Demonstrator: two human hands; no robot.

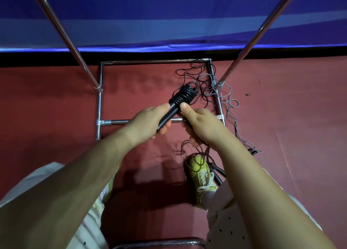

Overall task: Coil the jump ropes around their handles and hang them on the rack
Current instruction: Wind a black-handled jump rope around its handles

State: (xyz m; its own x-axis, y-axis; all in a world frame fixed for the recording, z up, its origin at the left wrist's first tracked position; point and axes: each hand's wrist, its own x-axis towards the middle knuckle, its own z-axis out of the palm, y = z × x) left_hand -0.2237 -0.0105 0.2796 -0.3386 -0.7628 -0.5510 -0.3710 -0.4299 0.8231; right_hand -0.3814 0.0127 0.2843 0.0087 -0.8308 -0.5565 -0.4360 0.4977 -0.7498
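Observation:
My left hand (pixel 148 121) grips the lower end of a pair of black jump rope handles (pixel 170 113), which point up and to the right. Black rope (pixel 183 95) is coiled in several tight turns round their upper end. My right hand (pixel 201 125) holds the loose black rope below the coil, its thumb lying against the handles. The free rope hangs down from that hand towards my foot. The chrome rack (pixel 99 106) stands on the floor under my hands, with two slanted poles rising past the camera.
A tangle of black and grey ropes (pixel 212 83) lies over the rack's right base bar and trails across the red floor. My yellow shoe (pixel 201 175) stands on loose rope, beside black handles (pixel 217 173). A blue banner (pixel 169 14) backs the scene.

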